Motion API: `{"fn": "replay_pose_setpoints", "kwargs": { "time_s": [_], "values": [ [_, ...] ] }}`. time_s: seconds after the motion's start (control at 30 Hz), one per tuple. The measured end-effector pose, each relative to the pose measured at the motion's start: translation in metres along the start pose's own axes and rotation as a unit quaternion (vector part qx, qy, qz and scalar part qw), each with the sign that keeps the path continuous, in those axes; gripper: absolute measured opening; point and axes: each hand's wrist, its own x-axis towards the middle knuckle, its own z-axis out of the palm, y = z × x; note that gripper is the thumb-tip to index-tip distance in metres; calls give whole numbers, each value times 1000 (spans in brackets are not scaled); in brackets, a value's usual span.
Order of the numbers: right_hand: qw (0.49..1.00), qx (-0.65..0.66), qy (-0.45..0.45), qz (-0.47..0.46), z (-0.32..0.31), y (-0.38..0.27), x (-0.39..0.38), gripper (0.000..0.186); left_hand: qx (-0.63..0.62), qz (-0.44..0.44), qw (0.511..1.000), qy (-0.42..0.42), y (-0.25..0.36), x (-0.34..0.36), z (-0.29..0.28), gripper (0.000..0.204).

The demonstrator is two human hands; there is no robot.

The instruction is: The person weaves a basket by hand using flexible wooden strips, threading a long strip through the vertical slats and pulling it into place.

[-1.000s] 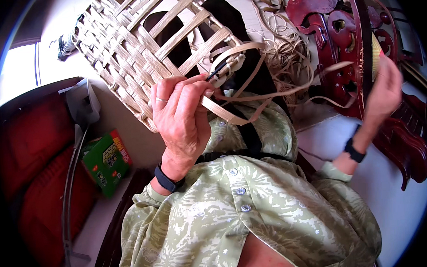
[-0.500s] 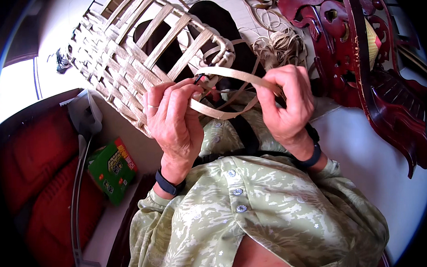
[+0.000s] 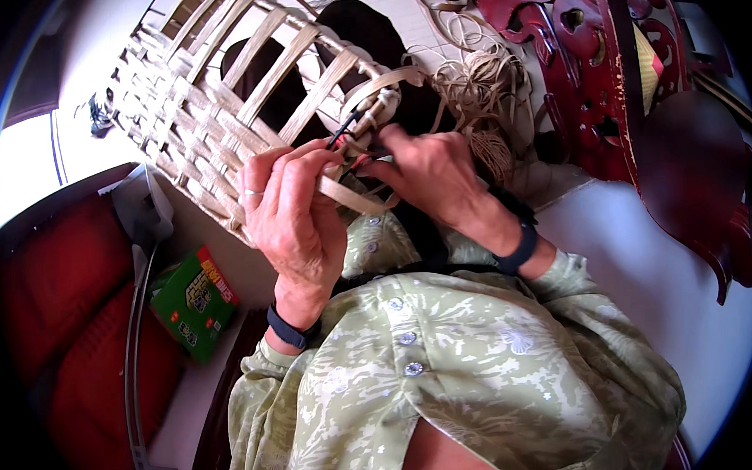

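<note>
A basket (image 3: 191,117) of flat pale strips leans on its side in front of me, its open-slatted rim near my hands. My left hand (image 3: 294,205), a ring on one finger, pinches a flat pale weaving strip (image 3: 354,198) below the rim. The strip loops rightward from its fingertips. A thin dark pointed tool (image 3: 342,131) slants between the left fingertips and the rim. My right hand (image 3: 432,173) is closed just under the rim, thumb and fingers together; what it grips is hidden. Small red and dark parts show between both hands, too blurred to name.
Beyond the right hand lies a tangled bundle of pale strips (image 3: 492,107). Dark red carved wooden furniture (image 3: 582,87) stands at the right. To the left are red cushions (image 3: 62,271), a green box (image 3: 194,303) and a grey metal stand (image 3: 135,343).
My right hand has moved left and inward, from the strip's outer loop to the basket rim beside my left hand. The loop is drawn smaller. My left hand keeps its pinch.
</note>
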Motion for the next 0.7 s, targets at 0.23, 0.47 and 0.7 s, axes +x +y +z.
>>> {"fn": "replay_pose_setpoints", "kwargs": {
  "time_s": [0.23, 0.47, 0.7],
  "values": [
    [855, 427, 294, -2, -179, 113, -66, 18, -2, -13, 1000, 3, -1, 0, -2, 18],
    [809, -202, 467, 293, -201, 180, -105, 39, 1, 5, 1000, 1, -3, -3, -2, 12],
    [961, 232, 143, 37, -62, 1, 2, 7, -30, -17, 999, -31, 0, 0, -9, 17]
  ]
}}
